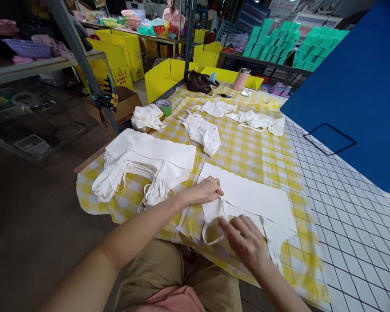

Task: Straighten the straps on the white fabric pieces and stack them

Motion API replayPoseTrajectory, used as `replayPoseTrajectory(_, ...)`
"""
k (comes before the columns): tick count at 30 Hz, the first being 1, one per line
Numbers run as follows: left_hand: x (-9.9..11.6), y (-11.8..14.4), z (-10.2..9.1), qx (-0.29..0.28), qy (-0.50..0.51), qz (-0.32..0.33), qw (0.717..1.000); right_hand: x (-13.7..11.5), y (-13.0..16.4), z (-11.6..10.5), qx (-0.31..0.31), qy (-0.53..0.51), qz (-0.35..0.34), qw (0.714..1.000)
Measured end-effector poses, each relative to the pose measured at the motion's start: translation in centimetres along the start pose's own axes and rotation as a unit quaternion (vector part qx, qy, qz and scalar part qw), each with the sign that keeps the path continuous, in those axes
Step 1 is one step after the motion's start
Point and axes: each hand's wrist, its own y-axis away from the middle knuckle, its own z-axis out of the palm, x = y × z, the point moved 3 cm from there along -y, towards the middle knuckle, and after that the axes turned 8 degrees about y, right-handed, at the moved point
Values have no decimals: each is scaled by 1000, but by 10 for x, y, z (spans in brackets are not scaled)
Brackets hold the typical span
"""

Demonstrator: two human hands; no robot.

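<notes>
Trainee: Fingers: what was their state?

Instructor: On the left hand [208, 190] they were bent down onto the spread garment [247, 186], at its left part; pinching or mere pressing could not be told. On the right hand [245, 240] they were curled and blurred over the garment's near edge; a grasp could not be confirmed.

Trainee: Layout, largest first?

Instructor: The checked tablecloth [240, 160] lay under the spread garment. The stacked garments [149, 145] lay left of it, the crumpled garments [202, 132] beyond it, and the tape roll [167, 107] beyond it to the left. The thin strap [211, 243] looped from its near side.

Trainee: Step in hand?

Instructor: Apparently, arranging the strap. The next move seemed to call for steady left-hand pressure and light right-hand guidance.
</notes>
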Motion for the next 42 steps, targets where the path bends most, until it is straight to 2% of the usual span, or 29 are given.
replayPoseTrajectory(2,-3,1,-1,-7,17,-6,1000,-20,6,-5,-43,-10,-66,997)
replayPoseTrajectory(4,-5,1,-1,-15,20,-8,1000,-39,14,-6,-89,-37,-103,990)
replayPoseTrajectory(9,-9,-1,-1,-39,-1,1,999,-71,37,-3,-139,-47,-95,985)
replayPoseTrajectory(12,-9,-4,-6,-40,18,-20,999,-65,52,-4,-123,-49,-87,987)
replayPoseTrajectory(14,-10,-7,-15,16,13,-62,998,-35,57,-8,-76,-28,-27,996)
replayPoseTrajectory(16,-9,-12,-26,106,-46,-115,987,20,60,-13,-32,24,123,992)
replayPoseTrajectory(17,-9,-14,-31,142,-91,-144,975,53,61,-14,-37,43,222,973)
replayPoseTrajectory(18,-8,-18,-34,165,-136,-174,961,86,64,-15,-61,57,330,940)
replayPoseTrajectory(20,-7,-25,-37,182,-196,-234,935,146,71,-16,-113,77,533,835)
replayPoseTrajectory(21,-8,-28,-38,180,-205,-265,925,168,74,-16,-143,58,593,790)
replayPoseTrajectory(23,-10,-35,-38,166,-193,-308,917,195,74,-13,-170,28,635,753)
replayPoseTrajectory(25,-15,-41,-40,141,-170,-320,921,206,72,-7,-177,-14,634,753)
replayPoseTrajectory(29,-21,-44,-45,115,-146,-285,940,203,70,4,-151,-118,619,762)
replayPoseTrajectory(33,-15,-43,-51,135,-128,-248,951,203,65,-7,-108,-224,597,763)
replayPoseTrajectory(35,-6,-46,-61,169,-106,-223,954,207,58,-22,-99,-273,582,759)
replayPoseTrajectory(37,9,-49,-79,239,-52,-160,957,212,47,-42,-63,-314,570,756)
replayPoseTrajectory(40,38,-48,-113,338,60,-3,939,219,28,-82,74,-340,547,761)
replayPoseTrajectory(42,53,-40,-130,353,100,69,928,219,21,-106,162,-330,515,774)
